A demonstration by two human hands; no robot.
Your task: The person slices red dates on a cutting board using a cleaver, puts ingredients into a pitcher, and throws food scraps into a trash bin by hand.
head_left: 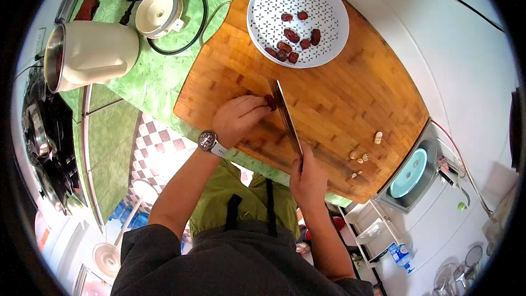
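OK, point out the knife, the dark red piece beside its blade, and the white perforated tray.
Knife [286,115], head view: middle of its blade.
Dark red piece [270,102], head view: its visible middle.
White perforated tray [316,7], head view: bare floor.

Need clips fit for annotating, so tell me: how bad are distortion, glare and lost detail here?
Head view: strong wide-angle bending, black corners, seams curving on the white tiled wall; head view: part of the pale checkered floor washed out to white; head view: brown wooden cutting board brightly lit, grain visible, and wrinkled dark red dried fruits easy to tell apart from their background.
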